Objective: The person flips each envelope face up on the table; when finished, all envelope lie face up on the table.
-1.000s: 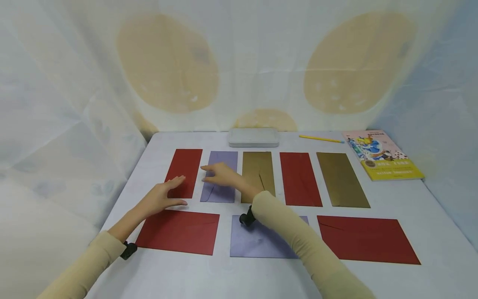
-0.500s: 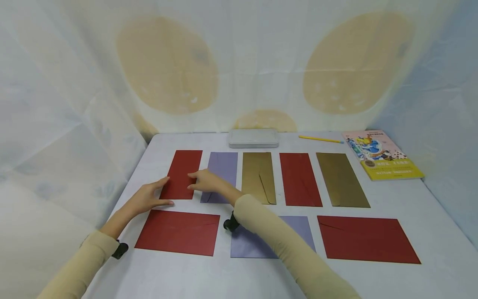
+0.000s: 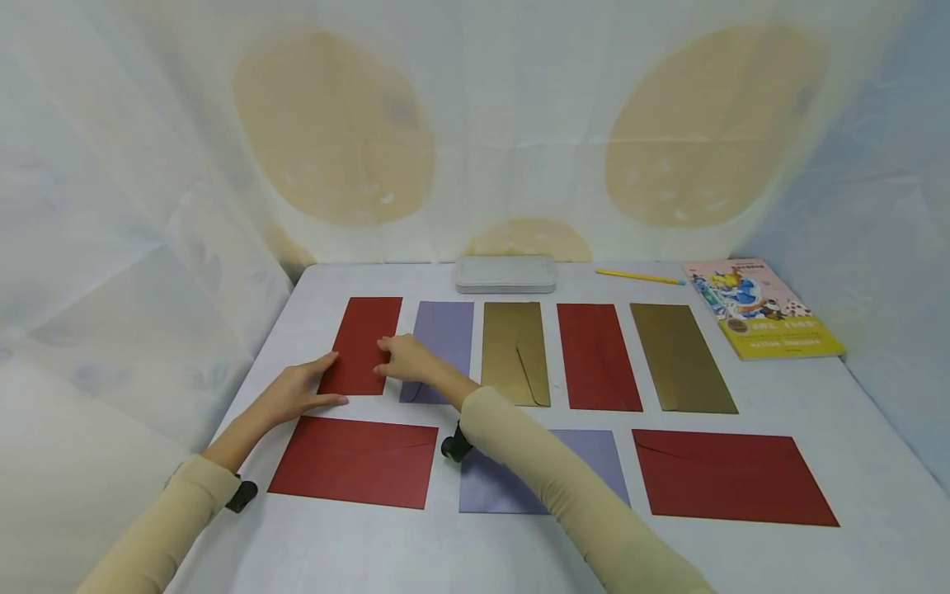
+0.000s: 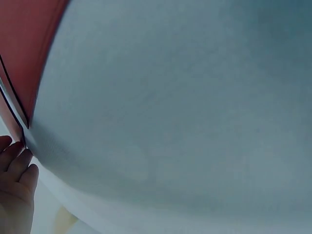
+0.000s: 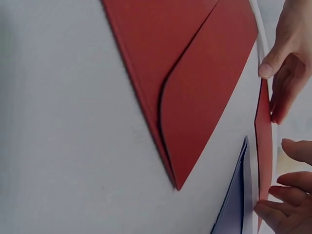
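An upright red envelope (image 3: 364, 326) lies at the far left of the back row. My left hand (image 3: 293, 392) is at its left edge, fingers extended, thumb near the front corner. From the other side, my right hand (image 3: 408, 359) reaches over the purple envelope (image 3: 453, 330), fingertips at the red one's right edge. The right wrist view has the left hand (image 5: 290, 53) and right hand (image 5: 292, 195) at opposite sides of that envelope, thumbs apart from the fingers. In the left wrist view, the left hand's fingers (image 4: 19, 168) are at an envelope's edge.
Gold (image 3: 512, 330), red (image 3: 597, 355) and gold envelopes (image 3: 679, 355) continue the row. In front lie red (image 3: 356, 462), purple (image 3: 594, 462) and red envelopes (image 3: 735, 478); my right forearm crosses the purple one. Behind are a grey case (image 3: 505, 275), pencil (image 3: 640, 277) and book (image 3: 764, 309).
Both hands have moved left: the left from over the red envelope to its left edge, the right from over the purple envelope to the red one's right edge. Over the last half second they barely moved.
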### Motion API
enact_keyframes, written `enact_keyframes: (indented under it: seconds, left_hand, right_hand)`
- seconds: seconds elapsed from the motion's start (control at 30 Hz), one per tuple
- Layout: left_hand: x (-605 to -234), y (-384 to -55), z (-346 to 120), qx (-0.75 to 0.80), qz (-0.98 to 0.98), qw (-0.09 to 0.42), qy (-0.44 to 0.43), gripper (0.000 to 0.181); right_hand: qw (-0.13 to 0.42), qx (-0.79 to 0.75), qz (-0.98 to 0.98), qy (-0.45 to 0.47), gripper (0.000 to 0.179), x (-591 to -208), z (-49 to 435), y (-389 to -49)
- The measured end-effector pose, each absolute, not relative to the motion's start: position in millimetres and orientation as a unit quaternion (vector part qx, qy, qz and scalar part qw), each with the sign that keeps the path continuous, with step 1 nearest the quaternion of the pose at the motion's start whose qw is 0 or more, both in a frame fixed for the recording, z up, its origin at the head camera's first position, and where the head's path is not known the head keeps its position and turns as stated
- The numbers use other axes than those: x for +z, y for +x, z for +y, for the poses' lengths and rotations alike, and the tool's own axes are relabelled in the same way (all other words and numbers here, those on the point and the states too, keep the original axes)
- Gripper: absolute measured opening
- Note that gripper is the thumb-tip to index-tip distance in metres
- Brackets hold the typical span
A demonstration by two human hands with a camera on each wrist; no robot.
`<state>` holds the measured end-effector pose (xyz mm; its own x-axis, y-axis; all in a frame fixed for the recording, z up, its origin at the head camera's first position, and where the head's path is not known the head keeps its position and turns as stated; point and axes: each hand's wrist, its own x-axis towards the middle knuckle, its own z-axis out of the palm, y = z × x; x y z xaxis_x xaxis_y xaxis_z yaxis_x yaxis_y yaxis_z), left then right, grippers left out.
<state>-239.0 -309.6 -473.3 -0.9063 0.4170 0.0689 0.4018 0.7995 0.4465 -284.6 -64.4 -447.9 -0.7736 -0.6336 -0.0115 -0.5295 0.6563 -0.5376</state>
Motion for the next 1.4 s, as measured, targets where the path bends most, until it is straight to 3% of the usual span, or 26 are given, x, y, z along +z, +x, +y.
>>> enact_keyframes:
  seconds: [0.37,0.77,1.4]
  left_hand:
    - [-473,-243,-306,0.213,0.95,-0.005,0.227,0.086]
    - [-471,-247,-309,0.172,0.958,0.003,0.231,0.081]
    - [-471,-250,-309,0.118,0.95,-0.034,0.286,0.066]
  right_hand:
    - [0.112,-0.36,0.88,-0.288,0.055,-452,-65,-290]
    - [0.114,-0.37,0.876,-0.288,0.058,-454,-62,-291]
    - [0.099,-0.403,0.862,-0.29,0.057,-457,-60,-289]
